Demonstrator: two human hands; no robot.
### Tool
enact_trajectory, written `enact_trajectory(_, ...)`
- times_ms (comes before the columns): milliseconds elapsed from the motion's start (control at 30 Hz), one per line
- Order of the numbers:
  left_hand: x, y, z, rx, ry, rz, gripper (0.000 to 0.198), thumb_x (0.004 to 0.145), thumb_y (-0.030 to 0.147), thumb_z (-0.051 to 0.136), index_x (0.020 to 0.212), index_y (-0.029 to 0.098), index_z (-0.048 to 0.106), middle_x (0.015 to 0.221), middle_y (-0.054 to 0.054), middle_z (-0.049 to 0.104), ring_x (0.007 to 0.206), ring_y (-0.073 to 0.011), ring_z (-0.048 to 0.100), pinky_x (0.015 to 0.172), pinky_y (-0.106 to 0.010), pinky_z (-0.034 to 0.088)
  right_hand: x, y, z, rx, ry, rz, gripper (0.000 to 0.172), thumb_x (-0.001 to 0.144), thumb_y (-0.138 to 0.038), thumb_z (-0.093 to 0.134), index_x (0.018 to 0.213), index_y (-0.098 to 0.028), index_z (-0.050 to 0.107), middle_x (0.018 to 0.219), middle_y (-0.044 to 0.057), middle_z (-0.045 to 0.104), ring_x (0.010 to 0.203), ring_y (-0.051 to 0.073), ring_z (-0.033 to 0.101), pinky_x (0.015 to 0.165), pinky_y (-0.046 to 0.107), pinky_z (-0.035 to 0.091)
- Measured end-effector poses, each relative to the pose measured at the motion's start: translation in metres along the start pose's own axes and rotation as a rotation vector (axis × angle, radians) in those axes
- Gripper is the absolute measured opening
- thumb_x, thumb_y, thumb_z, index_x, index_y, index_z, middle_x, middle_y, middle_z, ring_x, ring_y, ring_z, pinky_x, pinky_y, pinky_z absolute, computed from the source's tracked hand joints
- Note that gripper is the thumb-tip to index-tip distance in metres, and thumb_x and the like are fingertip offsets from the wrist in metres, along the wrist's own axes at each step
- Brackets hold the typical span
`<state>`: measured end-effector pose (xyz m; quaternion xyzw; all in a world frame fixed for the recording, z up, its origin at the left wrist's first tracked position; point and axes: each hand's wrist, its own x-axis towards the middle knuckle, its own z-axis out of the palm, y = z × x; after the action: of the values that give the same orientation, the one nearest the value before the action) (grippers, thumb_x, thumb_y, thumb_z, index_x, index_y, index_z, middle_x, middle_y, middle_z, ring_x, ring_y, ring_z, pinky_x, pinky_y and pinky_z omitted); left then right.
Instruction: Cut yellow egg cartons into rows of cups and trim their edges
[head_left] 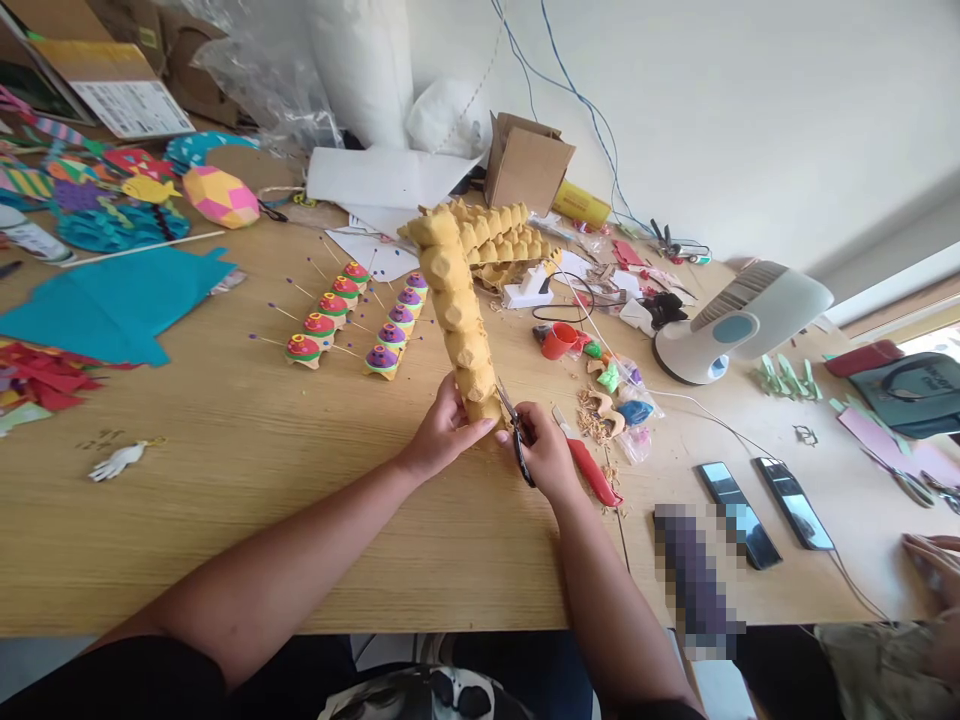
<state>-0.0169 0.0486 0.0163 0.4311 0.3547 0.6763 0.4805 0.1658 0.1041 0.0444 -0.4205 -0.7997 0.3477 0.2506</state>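
Observation:
A yellow egg-carton strip (459, 300) stands tilted on the wooden table (225, 470), its top reaching back to more yellow carton pieces (502, 235). My left hand (442, 432) is closed around the strip's lower end. My right hand (541, 450) grips black-handled scissors (514, 428), whose blades touch the bottom cup of the strip. A red-handled knife (589, 470) lies just right of my right hand.
Two rows of painted carton cups with pins (352, 315) lie to the left. Teal paper (112, 300), colourful paper crafts (112, 190), a cardboard box (525, 160), a white fan (739, 325), two phones (765, 510) and small scraps surround the work. Another person's hand (937, 560) shows at far right.

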Motion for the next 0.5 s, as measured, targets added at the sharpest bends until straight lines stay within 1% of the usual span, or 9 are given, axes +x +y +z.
enact_trajectory(100, -0.001, 0.002, 0.000, 0.011, -0.021, -0.023, 0.062, 0.086, 0.026, 0.078, 0.139, 0.026, 0.045, 0.128, -0.007, 0.061, 0.117, -0.0215, 0.062, 0.101, -0.036, 0.053, 0.001, 0.004, -0.001, 0.018, -0.013, 0.035, 0.031, 0.085, -0.046, 0.070, 0.105, -0.025, 0.060, 0.075, -0.004, 0.055, 0.068, 0.016, 0.051, 0.062, 0.027, 0.037)
enact_trajectory(267, -0.001, 0.002, -0.001, -0.003, 0.008, -0.043, 0.060, 0.084, 0.025, 0.079, 0.136, 0.027, 0.049, 0.119, -0.004, 0.062, 0.107, -0.0185, 0.063, 0.094, -0.033, 0.053, 0.005, 0.015, 0.003, 0.186, 0.102, 0.122, 0.032, 0.086, -0.048, 0.068, 0.106, -0.024, 0.059, 0.074, -0.005, 0.050, 0.068, 0.015, 0.049, 0.063, 0.027, 0.038)
enact_trajectory(367, -0.001, 0.003, -0.002, -0.020, -0.003, -0.058, 0.057, 0.083, 0.026, 0.080, 0.133, 0.027, 0.052, 0.117, -0.004, 0.063, 0.106, -0.0189, 0.063, 0.093, -0.033, 0.053, 0.006, 0.016, 0.006, 0.249, 0.126, 0.111, 0.037, 0.086, -0.052, 0.068, 0.108, -0.024, 0.059, 0.076, -0.005, 0.051, 0.069, 0.015, 0.049, 0.064, 0.026, 0.040)
enact_trajectory(500, -0.002, 0.004, -0.001, -0.031, -0.070, -0.108, 0.052, 0.085, 0.028, 0.078, 0.131, 0.025, 0.055, 0.114, -0.005, 0.064, 0.105, -0.0201, 0.063, 0.092, -0.034, 0.053, 0.005, 0.013, 0.008, 0.296, 0.138, 0.079, 0.040, 0.088, -0.054, 0.065, 0.113, -0.023, 0.060, 0.080, -0.003, 0.053, 0.070, 0.015, 0.050, 0.065, 0.026, 0.042)
